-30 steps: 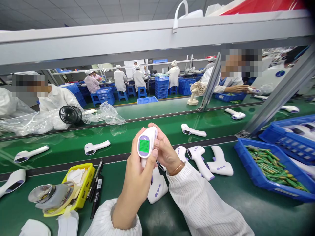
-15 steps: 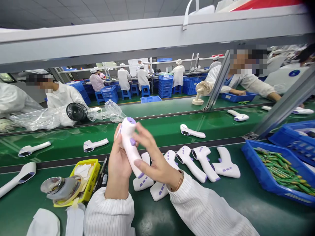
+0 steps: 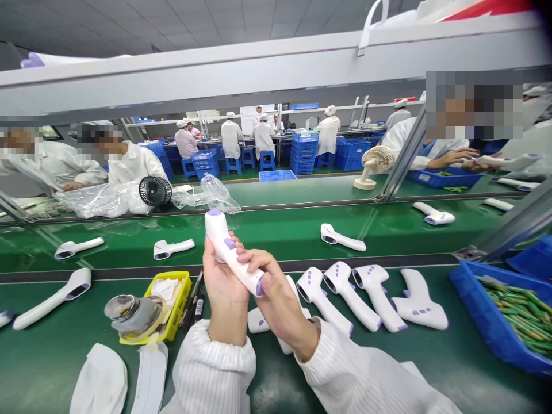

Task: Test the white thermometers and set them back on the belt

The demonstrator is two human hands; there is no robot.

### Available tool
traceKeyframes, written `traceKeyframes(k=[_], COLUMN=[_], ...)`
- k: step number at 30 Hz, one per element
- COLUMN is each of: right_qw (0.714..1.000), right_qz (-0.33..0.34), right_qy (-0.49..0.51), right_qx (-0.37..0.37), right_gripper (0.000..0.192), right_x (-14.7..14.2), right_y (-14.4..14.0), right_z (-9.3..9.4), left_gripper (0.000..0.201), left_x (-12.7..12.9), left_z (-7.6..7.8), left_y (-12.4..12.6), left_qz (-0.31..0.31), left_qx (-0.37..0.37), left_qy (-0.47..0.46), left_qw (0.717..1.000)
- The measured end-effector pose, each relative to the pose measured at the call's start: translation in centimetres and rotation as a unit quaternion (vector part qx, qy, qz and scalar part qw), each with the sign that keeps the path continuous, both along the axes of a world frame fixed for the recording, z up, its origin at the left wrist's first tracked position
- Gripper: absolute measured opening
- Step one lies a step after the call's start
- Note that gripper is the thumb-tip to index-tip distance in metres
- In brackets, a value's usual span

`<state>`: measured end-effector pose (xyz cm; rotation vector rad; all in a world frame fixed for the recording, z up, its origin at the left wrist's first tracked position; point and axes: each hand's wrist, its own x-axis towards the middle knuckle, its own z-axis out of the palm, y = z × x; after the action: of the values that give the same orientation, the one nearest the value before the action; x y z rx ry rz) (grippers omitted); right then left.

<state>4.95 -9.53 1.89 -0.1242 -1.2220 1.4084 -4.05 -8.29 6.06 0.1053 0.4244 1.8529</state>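
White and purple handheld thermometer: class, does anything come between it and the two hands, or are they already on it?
Nothing visible does. The left hand wraps the white and purple handheld thermometer from behind, and the right hand pinches its lower end, skin directly on plastic.

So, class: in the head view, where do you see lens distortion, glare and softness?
Head view: the overhead rail bows, a wide-angle effect; ceiling light glares off the green belt; distant workers look soft; the thermometer in the left hand and right hand is sharp.
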Motion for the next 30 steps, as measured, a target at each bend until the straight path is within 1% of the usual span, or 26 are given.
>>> traceKeyframes(k=[1,2,3,4,5,6,7,8,9,10,11,12,13,14,15,17,18,19,20,22,24,27,28,30], right_qw=[0.995,0.986,0.978,0.976,0.979,0.986,0.993,0.995,0.981,0.934,0.839,0.713,0.669,0.637,0.612,0.595,0.595,0.601,0.615,0.657,0.714,0.809,0.840,0.912], right_qz=[0.033,0.061,0.080,0.093,0.098,0.092,0.073,0.034,-0.033,-0.124,-0.227,-0.310,-0.340,-0.358,-0.368,-0.364,-0.357,-0.347,-0.337,-0.315,-0.285,-0.238,-0.224,-0.176], right_qy=[0.041,0.073,0.091,0.092,0.079,0.052,-0.001,-0.081,-0.189,-0.327,-0.483,-0.620,-0.657,-0.680,-0.699,-0.716,-0.719,-0.718,-0.711,-0.681,-0.635,-0.534,-0.490,-0.365], right_qx=[-0.079,-0.137,-0.170,-0.177,-0.162,-0.131,-0.087,-0.037,0.013,0.070,0.108,0.104,0.077,0.054,0.025,-0.024,-0.042,-0.053,-0.061,-0.069,-0.075,-0.069,-0.063,-0.062], right_gripper=[0.007,0.007,0.013,0.016,0.018,0.018,0.017,0.018,0.020,0.025,0.033,0.041,0.046,0.047,0.047,0.043,0.041,0.038,0.035,0.029,0.027,0.039,0.044,0.052], right_x=[-0.5,-0.8,-1.0,-1.0,-0.8,-0.3,0.5,1.5,2.7,4.1,5.7,7.3,8.9,10.4,11.7,13.7,14.3,14.6,14.7,14.2,13.4,11.9,11.5,10.9], right_y=[-0.3,-0.5,-0.5,-0.2,0.5,1.5,2.9,4.7,6.7,8.9,11.1,13.1,14.8,16.2,17.3,18.5,18.7,18.9,19.0,19.1,18.9,17.6,16.8,14.8], right_z=[0.0,0.1,0.2,0.3,0.4,0.5,0.4,0.2,-0.1,-0.5,-1.1,-1.7,-2.4,-3.2,-3.9,-5.4,-5.9,-6.4,-6.7,-6.7,-6.1,-4.2,-3.3,-1.4], left_gripper=[0.022,0.020,0.018,0.018,0.018,0.019,0.021,0.023,0.025,0.027,0.029,0.030,0.030,0.030,0.030,0.031,0.031,0.032,0.032,0.034,0.036,0.038,0.038,0.038], left_x=[0.2,0.4,0.5,0.6,0.6,0.6,0.5,0.4,0.2,-0.1,-0.3,-0.5,-0.7,-0.9,-1.1,-1.3,-1.4,-1.5,-1.5,-1.5,-1.3,-1.1,-1.0,-0.8], left_z=[-0.1,-0.1,-0.1,-0.2,-0.2,-0.2,-0.2,-0.2,-0.2,-0.1,0.0,0.1,0.3,0.5,0.7,1.1,1.3,1.5,1.7,1.9,2.0,2.0,2.0,1.6], left_y=[-0.1,-0.1,-0.1,-0.1,0.0,0.1,0.2,0.3,0.4,0.5,0.5,0.5,0.4,0.4,0.3,0.2,0.1,0.1,0.0,-0.1,-0.3,-0.4,-0.3,-0.2], left_qz=[0.044,0.086,0.119,0.139,0.147,0.145,0.139,0.135,0.135,0.133,0.128,0.121,0.115,0.110,0.104,0.093,0.087,0.082,0.076,0.065,0.054,0.040,0.038,0.042], left_qx=[0.007,0.015,0.023,0.033,0.043,0.050,0.055,0.057,0.057,0.055,0.052,0.049,0.046,0.041,0.036,0.021,0.015,0.011,0.009,0.008,0.010,0.015,0.016,0.014], left_qy=[0.009,0.020,0.032,0.045,0.054,0.057,0.059,0.061,0.062,0.061,0.056,0.046,0.033,0.019,0.006,-0.017,-0.026,-0.033,-0.037,-0.038,-0.035,-0.029,-0.025,0.002], left_qw=[0.999,0.996,0.992,0.989,0.987,0.987,0.987,0.987,0.987,0.988,0.989,0.990,0.992,0.993,0.994,0.995,0.996,0.996,0.996,0.997,0.998,0.999,0.999,0.999])
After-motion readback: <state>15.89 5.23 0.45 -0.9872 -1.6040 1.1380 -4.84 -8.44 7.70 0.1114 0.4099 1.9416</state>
